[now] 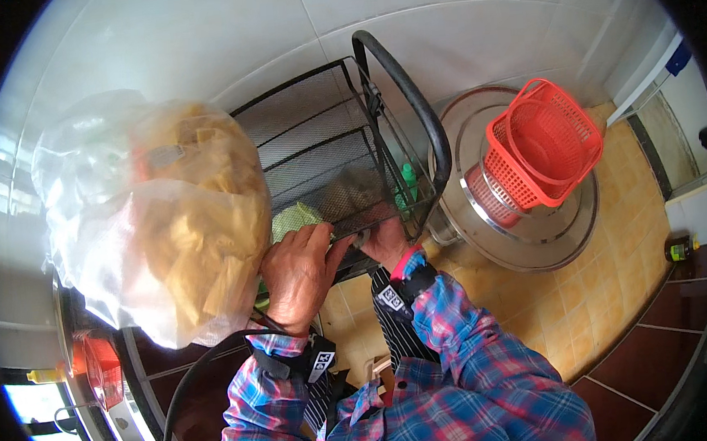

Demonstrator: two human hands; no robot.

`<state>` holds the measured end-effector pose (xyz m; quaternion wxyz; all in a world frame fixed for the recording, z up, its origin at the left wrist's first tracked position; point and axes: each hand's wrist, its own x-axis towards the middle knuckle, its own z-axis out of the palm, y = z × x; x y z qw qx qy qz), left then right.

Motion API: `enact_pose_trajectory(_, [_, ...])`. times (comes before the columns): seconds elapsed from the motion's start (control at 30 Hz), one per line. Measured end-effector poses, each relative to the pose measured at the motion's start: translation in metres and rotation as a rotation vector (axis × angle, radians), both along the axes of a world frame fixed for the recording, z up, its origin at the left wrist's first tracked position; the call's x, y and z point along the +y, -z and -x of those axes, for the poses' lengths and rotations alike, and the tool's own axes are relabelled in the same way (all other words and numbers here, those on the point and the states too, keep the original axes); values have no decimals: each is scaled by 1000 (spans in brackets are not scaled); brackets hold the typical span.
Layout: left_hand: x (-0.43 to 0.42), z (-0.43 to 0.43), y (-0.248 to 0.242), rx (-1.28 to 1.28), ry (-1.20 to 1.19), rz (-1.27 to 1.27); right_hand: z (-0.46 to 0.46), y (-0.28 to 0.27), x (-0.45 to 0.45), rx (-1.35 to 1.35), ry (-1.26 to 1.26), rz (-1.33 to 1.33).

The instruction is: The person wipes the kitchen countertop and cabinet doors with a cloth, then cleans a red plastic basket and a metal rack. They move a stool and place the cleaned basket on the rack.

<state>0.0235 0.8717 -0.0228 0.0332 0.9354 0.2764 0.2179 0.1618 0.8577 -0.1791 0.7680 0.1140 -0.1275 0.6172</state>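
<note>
Before me stands a black wire-mesh rack point(317, 143) with a curved handle at its right end. My left hand point(299, 273) is at the rack's near edge, its fingers bent beside a pale green, wrinkled thing point(297, 218), possibly a leafy vegetable. My right hand point(387, 239) reaches in at the lower right of the rack, and its fingertips are partly hidden by mesh. A small greyish thing point(362, 238) shows at its fingers; whether it is gripped is unclear. Behind the mesh lies a brownish shape, too dim to name.
A large translucent plastic bag point(200, 231) with yellowish contents bulges at the left. To the right, red plastic baskets point(545, 145) sit on a round glass-like lid point(497, 247). A green bottle point(407, 186) stands behind the rack; a dark bottle point(680, 248) is far right.
</note>
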Motion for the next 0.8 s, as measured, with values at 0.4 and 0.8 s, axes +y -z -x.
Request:
enact_pose_trajectory(0.4, [-7,5,-3,-27,38,-57,-19,1,62,18,169,162])
enact_pose_trajectory(0.8, [0,5,-2,82,102,24,76,-4,140,174,313,302])
